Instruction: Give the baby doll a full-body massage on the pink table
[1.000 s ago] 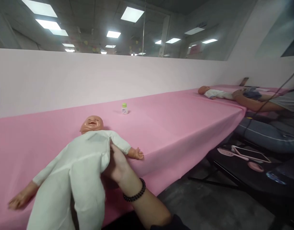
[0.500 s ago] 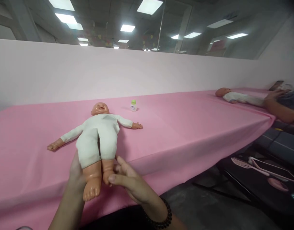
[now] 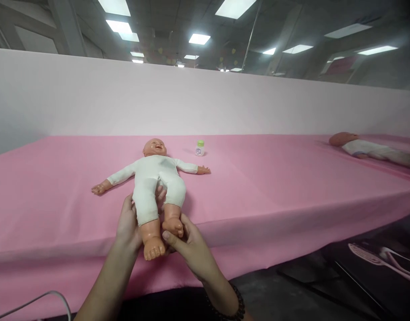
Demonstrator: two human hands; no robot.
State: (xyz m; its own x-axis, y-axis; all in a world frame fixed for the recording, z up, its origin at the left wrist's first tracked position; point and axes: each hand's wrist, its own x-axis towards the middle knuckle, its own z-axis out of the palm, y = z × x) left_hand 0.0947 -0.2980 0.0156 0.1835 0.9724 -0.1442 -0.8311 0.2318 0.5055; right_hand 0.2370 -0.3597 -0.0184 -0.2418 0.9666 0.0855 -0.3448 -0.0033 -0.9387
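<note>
A baby doll (image 3: 154, 167) in a white bodysuit lies on its back on the pink-covered table (image 3: 258, 178), arms spread and feet toward me. My left hand (image 3: 129, 225) is wrapped round the doll's leg on the left from beneath, with fingertips showing between the two legs. My right hand (image 3: 188, 243), with a dark bead bracelet at the wrist, holds the doll's other foot, thumb on the near side. A small bottle with a green cap (image 3: 200, 148) stands to the right of the doll's head.
Another doll (image 3: 368, 147) lies at the far right of the table. Below, a black surface holds a pink paddle-like item (image 3: 365, 254) and a white-framed object (image 3: 400, 261). A cable (image 3: 54, 293) curves at the lower left. A white wall stands behind.
The view has shifted left. My left hand's fingers now show between the doll's legs, which are spread further apart. The hands seen near the other doll have left the view.
</note>
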